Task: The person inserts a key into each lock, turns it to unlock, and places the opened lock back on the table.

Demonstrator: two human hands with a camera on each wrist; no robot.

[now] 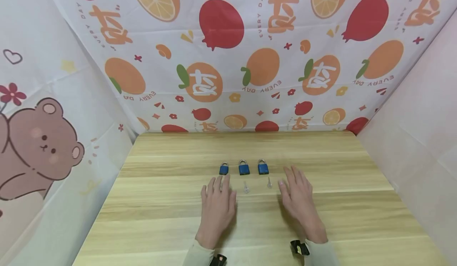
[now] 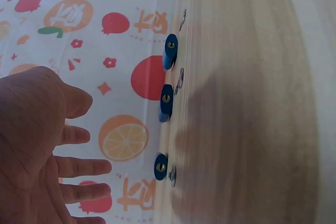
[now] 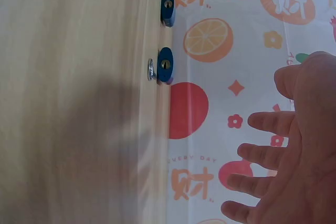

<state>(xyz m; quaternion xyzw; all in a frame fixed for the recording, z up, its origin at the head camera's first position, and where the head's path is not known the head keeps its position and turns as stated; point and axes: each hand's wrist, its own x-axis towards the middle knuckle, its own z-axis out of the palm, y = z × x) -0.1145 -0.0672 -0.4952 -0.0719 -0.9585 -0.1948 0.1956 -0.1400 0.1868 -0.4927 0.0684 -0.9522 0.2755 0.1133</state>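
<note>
Three blue padlocks with silver shackles stand in a row: a left padlock (image 1: 223, 169), a middle padlock (image 1: 244, 167) and a right padlock (image 1: 263, 167). Their keyholes face my wrists in both wrist views. A small silver key lies in front of each one: the middle key (image 1: 246, 188), the right key (image 1: 269, 183) and the left key (image 2: 172, 176), mostly hidden by fingers in the head view. My left hand (image 1: 217, 208), fingers extended and holding nothing, hovers just before the left padlock. My right hand (image 1: 299, 196) is spread to the right of the right key, also holding nothing.
The wooden tabletop (image 1: 160, 206) carries everything. Behind it hangs a white cloth (image 1: 246, 111) printed with fruit. A bear-print cloth (image 1: 43, 147) is on the left, and a pale cloth wall (image 1: 417, 139) closes the right side.
</note>
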